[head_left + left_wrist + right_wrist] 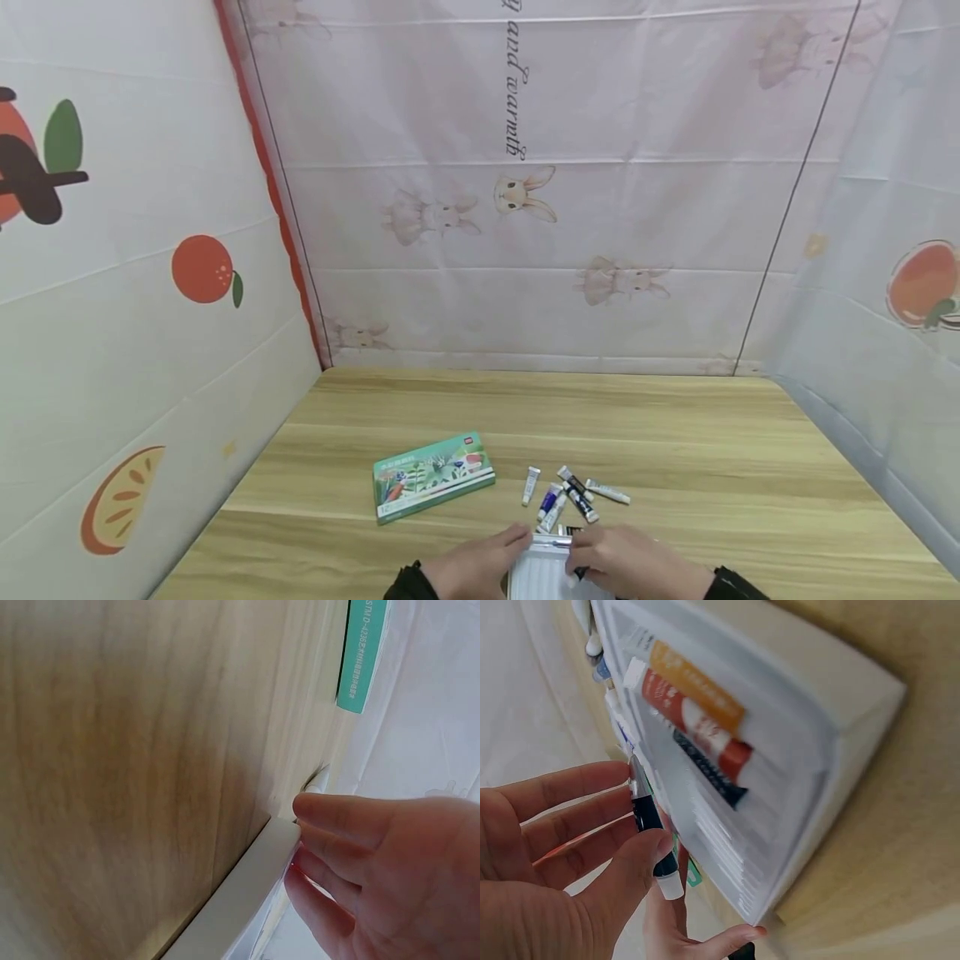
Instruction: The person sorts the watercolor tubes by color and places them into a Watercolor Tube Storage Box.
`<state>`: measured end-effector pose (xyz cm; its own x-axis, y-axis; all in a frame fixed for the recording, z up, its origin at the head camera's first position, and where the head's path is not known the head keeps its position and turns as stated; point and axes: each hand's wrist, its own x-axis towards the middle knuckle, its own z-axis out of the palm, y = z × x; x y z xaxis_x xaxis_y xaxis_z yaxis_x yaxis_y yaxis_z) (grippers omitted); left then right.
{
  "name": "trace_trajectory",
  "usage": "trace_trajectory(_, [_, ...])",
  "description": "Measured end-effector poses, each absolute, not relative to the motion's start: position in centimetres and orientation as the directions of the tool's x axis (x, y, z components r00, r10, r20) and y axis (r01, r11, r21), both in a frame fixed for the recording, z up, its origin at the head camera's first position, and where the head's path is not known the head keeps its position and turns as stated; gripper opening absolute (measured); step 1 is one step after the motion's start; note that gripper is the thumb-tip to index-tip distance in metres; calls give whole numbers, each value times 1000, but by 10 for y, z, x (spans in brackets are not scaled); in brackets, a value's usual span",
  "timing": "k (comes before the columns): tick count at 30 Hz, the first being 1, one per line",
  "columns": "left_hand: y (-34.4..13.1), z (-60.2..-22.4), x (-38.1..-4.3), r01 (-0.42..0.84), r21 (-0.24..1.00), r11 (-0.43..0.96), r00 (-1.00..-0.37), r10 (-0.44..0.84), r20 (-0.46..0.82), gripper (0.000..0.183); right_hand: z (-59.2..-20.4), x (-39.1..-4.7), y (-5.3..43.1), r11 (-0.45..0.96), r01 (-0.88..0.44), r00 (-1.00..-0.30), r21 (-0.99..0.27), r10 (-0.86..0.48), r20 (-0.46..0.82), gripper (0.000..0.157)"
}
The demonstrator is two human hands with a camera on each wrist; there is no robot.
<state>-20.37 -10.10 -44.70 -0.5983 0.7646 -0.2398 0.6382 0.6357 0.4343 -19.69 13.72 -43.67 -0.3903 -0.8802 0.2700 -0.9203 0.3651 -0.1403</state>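
White tray [538, 575], lower centre of the head frame; paint tube [646, 814] held above.
Right hand [633, 560] pinches the dark-labelled tube; left hand [476, 567], fingers loosely extended, touches the tray's upper-left corner.

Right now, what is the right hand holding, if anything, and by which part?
The right hand pinches a tube by its dark body, thumb near the white cap.

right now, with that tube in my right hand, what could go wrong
The dark-labelled tube, pinched in the right hand, might slip and land askew on the red tube in the white tray. The left hand is at the tray's edge; a push could shift it. The loose tubes just beyond may get knocked.
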Motion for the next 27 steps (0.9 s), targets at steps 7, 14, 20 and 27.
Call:
trace_trajectory(7, [-101, -446, -203, 634, 442, 635, -595, 765, -246, 85, -442, -192, 142, 371, -910, -409, -185, -874, 263, 19])
trace_trajectory(14, [-99, -446, -204, 607, 464, 645, -607, 753, -254, 88, -443, -190, 147, 347, -909, -403, -232, -876, 265, 21])
trace_trajectory(20, [-99, -446, -205, 595, 466, 655, -607, 746, -273, 87, -444, -187, 149, 348, -914, -397, -208, -873, 284, 21])
trace_trajectory(27, [-99, -447, -206, 619, 453, 641, -594, 760, -264, 85, -446, -185, 152, 370, -899, -425, -233, -866, 264, 15])
